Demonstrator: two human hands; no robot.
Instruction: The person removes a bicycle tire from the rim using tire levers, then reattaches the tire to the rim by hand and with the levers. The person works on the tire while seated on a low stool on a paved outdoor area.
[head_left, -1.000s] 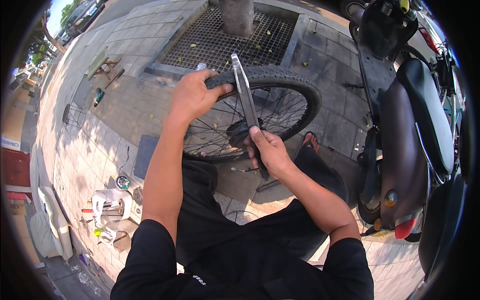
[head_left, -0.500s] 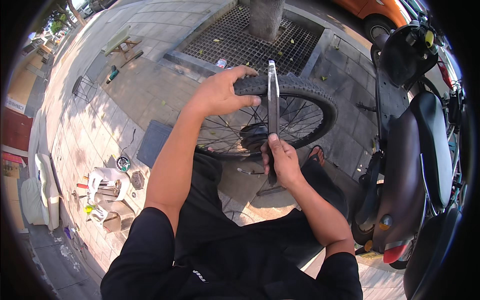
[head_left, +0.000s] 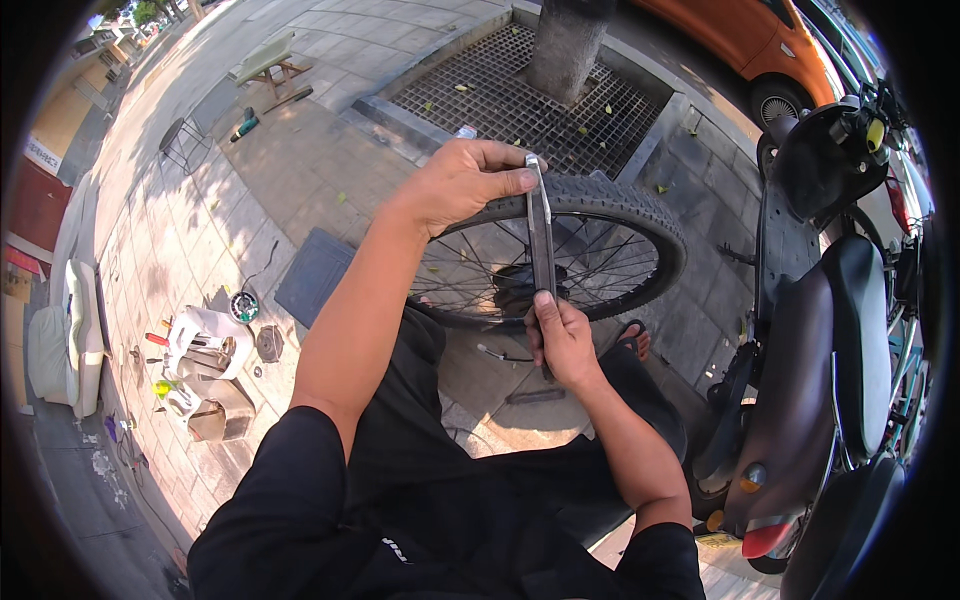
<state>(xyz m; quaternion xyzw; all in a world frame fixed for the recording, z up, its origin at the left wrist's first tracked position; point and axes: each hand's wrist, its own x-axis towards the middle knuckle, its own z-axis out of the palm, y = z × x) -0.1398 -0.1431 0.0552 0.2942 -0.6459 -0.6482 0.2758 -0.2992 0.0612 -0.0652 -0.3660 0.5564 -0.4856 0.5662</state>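
Note:
A bicycle wheel point(head_left: 668, 240) with a knobbly black tyre and a dark hub stands tilted in front of my legs. My right hand point(head_left: 567, 338) is wrapped round the lower part of a tyre lever point(head_left: 541, 245), a long flat dark metal bar with a bright upper end. It stands nearly upright in front of the wheel. My left hand point(head_left: 455, 188) pinches the bar's upper end between thumb and fingers, close to the top of the tyre. Part of the left fingertips is hidden behind the bar.
White cut-open containers with tools point(head_left: 208, 345) lie at left, near a round part with green point(head_left: 243, 307) and a dark flat panel point(head_left: 313, 275). A drill point(head_left: 244, 124) lies farther off. A scooter point(head_left: 800, 340) stands close at right; a tree trunk point(head_left: 565, 55) rises beyond.
My left hand has moved from the tyre to the lever's upper end, its thumb and fingers closing there. The lever leans slightly more to the left. The whole view has shifted a little.

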